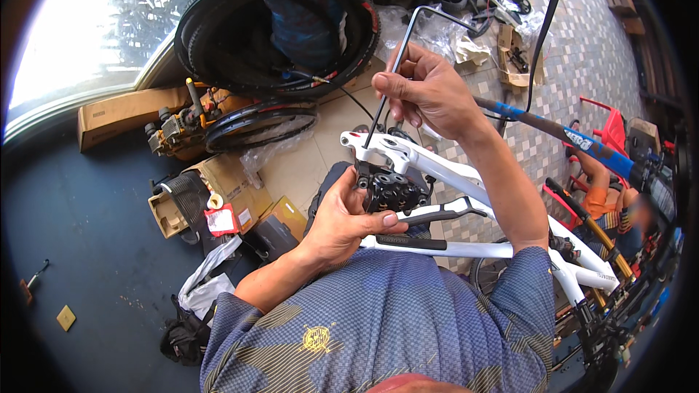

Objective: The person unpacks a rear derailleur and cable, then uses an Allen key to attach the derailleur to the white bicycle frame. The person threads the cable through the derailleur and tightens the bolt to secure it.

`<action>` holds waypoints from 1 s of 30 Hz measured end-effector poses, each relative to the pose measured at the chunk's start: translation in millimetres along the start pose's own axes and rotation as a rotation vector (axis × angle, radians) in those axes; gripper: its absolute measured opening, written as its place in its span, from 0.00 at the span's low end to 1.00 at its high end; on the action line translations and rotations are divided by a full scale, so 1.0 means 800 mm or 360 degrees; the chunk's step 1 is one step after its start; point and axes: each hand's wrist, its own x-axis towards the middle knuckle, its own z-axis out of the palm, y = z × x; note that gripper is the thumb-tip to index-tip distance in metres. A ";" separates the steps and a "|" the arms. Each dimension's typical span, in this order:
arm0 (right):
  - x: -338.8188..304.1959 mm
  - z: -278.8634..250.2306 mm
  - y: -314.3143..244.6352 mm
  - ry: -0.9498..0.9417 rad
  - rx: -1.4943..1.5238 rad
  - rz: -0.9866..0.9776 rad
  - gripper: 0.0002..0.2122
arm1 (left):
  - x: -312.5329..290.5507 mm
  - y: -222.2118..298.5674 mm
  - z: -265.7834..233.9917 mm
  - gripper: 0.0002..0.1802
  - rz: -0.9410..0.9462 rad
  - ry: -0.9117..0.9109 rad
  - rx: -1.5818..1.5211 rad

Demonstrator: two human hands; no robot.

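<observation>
Hex key (408, 30) pinched in right grip (431, 91), likely for alignment with white frame (453, 179); left grip (338, 222) clasps black mechanism (392, 188), apparently steadying it.

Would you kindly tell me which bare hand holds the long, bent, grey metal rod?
The right hand does, pinching the bent, grey metal rod over the white bicycle frame; the left hand instead touches the black mechanism.
</observation>
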 end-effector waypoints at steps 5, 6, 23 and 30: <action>-0.006 0.007 -0.019 -0.0211 0.0492 0.0048 0.12 | 0.000 0.000 -0.001 0.40 -0.0007 0.0019 0.0006; -0.004 0.002 -0.015 -0.0220 0.0455 0.0029 0.12 | 0.001 0.001 -0.001 0.40 -0.0006 0.0017 0.0004; -0.001 -0.003 0.001 -0.0144 0.0183 -0.0041 0.13 | 0.005 0.000 -0.007 0.43 -0.0005 -0.0048 0.0006; -0.003 0.003 -0.001 -0.0092 0.0166 -0.0002 0.12 | 0.002 0.000 -0.006 0.43 0.0002 -0.0021 0.0004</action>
